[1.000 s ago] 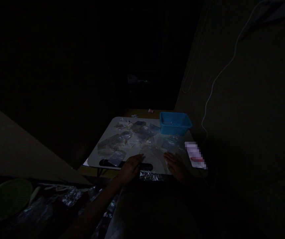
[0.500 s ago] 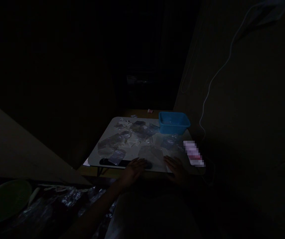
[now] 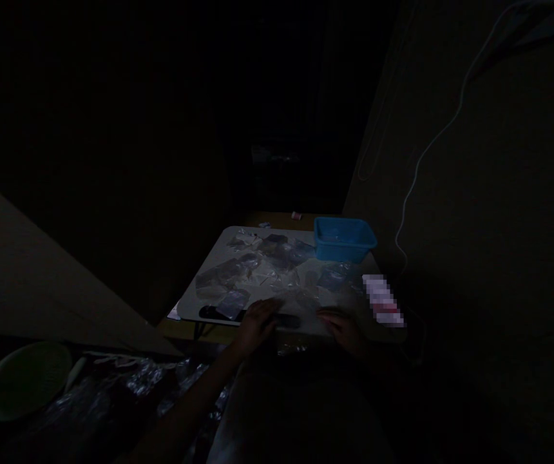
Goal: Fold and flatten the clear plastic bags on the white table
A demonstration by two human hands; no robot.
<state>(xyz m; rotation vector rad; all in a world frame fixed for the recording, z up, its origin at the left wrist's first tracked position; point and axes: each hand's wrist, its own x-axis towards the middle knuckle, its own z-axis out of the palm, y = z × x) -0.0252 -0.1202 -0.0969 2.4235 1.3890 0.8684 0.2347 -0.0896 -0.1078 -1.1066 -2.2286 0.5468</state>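
Note:
The scene is very dark. A small white table (image 3: 209, 283) stands in front of me, strewn with several clear plastic bags (image 3: 277, 270). My left hand (image 3: 256, 322) rests at the table's near edge, fingers stretched forward over a dark slot-shaped handle (image 3: 286, 320). My right hand (image 3: 343, 328) lies at the near edge too, fingers extended and touching the edge of a clear bag. Neither hand visibly holds anything.
A blue plastic tub (image 3: 344, 238) stands at the table's far right corner. A blurred white and red item (image 3: 383, 299) lies at the right edge. A green basket (image 3: 20, 380) and crinkled plastic (image 3: 127, 386) lie at lower left. A white cable (image 3: 422, 154) hangs on the right wall.
Both hands have drawn back slightly toward the table's near edge. The view has shifted a little; the bags stay in place.

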